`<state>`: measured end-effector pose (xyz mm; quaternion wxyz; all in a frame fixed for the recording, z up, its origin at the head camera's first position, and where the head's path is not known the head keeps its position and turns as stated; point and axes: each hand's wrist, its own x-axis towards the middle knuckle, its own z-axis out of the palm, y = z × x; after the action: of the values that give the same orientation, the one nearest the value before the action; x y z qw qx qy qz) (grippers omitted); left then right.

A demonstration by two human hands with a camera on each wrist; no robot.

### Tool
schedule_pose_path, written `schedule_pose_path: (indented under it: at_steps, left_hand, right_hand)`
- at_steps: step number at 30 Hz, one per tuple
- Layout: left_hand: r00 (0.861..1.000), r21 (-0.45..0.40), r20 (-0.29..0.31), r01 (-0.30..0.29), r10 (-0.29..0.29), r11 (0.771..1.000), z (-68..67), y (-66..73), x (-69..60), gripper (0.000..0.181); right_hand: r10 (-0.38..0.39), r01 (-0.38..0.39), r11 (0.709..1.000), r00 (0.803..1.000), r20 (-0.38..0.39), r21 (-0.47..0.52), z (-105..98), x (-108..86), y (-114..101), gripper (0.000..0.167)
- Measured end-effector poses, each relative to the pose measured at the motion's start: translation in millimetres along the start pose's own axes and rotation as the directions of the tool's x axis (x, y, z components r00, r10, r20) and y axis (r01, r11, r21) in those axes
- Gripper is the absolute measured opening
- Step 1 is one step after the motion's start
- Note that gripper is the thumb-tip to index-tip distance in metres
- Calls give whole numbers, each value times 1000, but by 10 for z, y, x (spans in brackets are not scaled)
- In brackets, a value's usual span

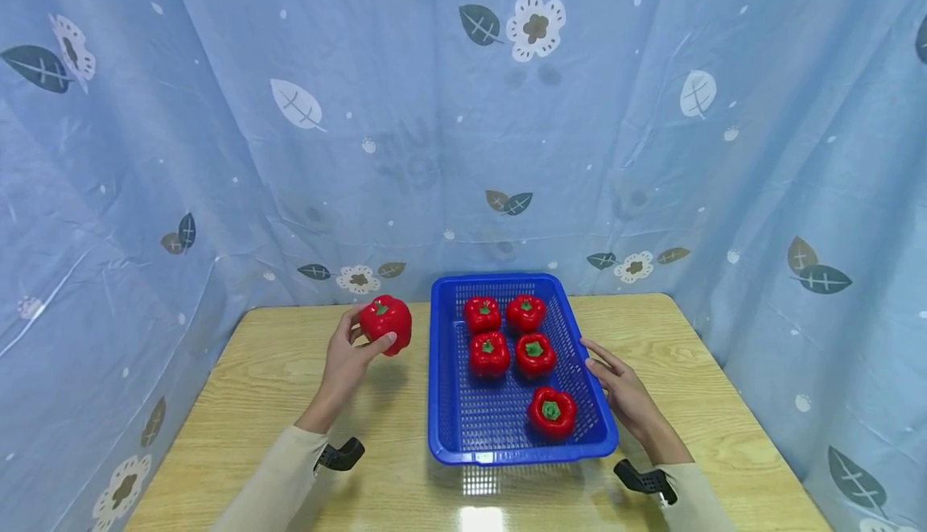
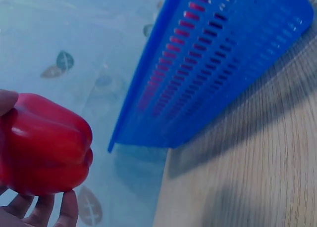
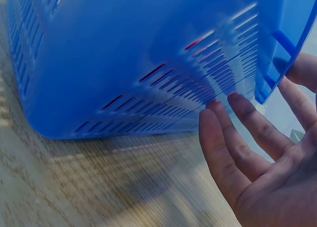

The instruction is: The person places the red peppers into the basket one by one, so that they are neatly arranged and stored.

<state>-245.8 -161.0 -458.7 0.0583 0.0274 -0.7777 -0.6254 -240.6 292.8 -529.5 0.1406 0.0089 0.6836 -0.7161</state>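
My left hand [image 1: 350, 359] grips a red bell pepper [image 1: 386, 324] above the table, left of a blue plastic basket [image 1: 443, 427]. In the left wrist view the thumb lies over the pepper [image 2: 47, 145] and the fingers are beneath it. Inside the basket sit several more red bell peppers [image 1: 489, 355] with green stems, most grouped toward the far end and one at the near right. My right hand [image 1: 628, 395] touches the basket's right side at the rim. Its lower fingers [image 3: 245, 162] are fairly straight against or near the slotted wall [image 3: 163, 83].
The basket stands on a light wood-grain table [image 1: 290, 355]. A blue curtain [image 1: 434, 129] with leaf and flower prints hangs behind the table and along both sides. Black wrist mounts [image 1: 342, 455] sit at both cuffs.
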Motion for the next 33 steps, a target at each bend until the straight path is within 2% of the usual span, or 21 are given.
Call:
schedule_pose_path:
  at_steps: [7, 15, 22, 33]
  left_hand:
    - [993, -18, 74, -88, 89, 996, 102, 148, -140, 73]
    - [982, -66, 165, -85, 95, 994, 230, 272, -275, 75]
    - [963, -76, 241, -104, 120, 992, 413, 378, -382, 72]
    - [939, 60, 314, -171, 144, 983, 642, 407, -468, 71]
  right_hand:
    - [4, -4, 1000, 1000, 5, 12, -8, 2, -18, 62]
    - [1, -1, 1000, 1000, -3, -3, -3, -6, -11, 62]
    - [-1, 1, 1000, 1000, -2, 1, -7, -2, 9, 61]
    - [6, -6, 1000, 1000, -19, -8, 8, -7, -4, 62]
